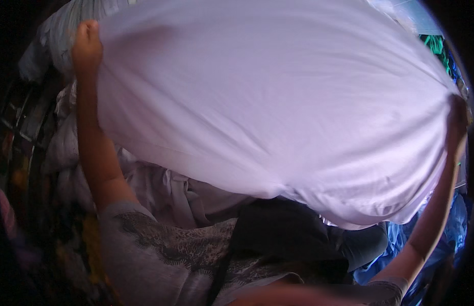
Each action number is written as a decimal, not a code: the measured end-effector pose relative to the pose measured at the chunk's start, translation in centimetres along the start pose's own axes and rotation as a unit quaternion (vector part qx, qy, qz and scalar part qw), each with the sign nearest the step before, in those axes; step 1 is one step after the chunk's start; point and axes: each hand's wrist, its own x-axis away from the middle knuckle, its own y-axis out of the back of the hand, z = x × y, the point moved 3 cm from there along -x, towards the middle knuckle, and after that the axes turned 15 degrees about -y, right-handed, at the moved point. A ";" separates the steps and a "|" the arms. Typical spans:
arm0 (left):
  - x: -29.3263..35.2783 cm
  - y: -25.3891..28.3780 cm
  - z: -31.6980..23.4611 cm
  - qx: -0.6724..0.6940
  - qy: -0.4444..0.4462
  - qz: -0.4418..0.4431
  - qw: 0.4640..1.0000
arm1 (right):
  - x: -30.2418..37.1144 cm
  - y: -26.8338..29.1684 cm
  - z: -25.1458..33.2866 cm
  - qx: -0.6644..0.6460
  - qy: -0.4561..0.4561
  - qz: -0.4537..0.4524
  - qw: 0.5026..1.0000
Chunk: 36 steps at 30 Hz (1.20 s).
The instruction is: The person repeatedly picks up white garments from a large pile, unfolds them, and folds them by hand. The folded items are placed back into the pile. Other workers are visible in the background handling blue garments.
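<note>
A large pale lilac-white cloth is stretched wide between my two raised hands and fills most of the view. At the upper left, my left hand is closed round its edge, with a dark shadow showing on the fabric beside it. My right hand, dim at the far right, grips the opposite edge, from which folds fan out. Between the hands the lower edge sags and bunches above my lap. What kind of cloth item this is cannot be made out.
Crumpled pale fabric lies beneath the stretched cloth, and more white cloth is heaped at the upper left. Blue plastic sheeting is at the right. Green strands show at the upper right. Dark clutter lines the left side.
</note>
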 end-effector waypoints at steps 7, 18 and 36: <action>13.5 -13.7 2.9 -0.045 0.014 0.205 0.978 | 7.4 -14.2 16.3 -0.285 -0.097 0.202 0.932; 17.1 -20.4 5.4 -0.105 0.001 0.247 0.963 | 11.9 -21.0 24.6 -0.311 -0.095 0.201 0.924; 16.2 -17.8 -39.7 0.399 -0.453 0.404 0.687 | 19.6 -6.3 21.1 -0.362 -0.136 0.272 0.881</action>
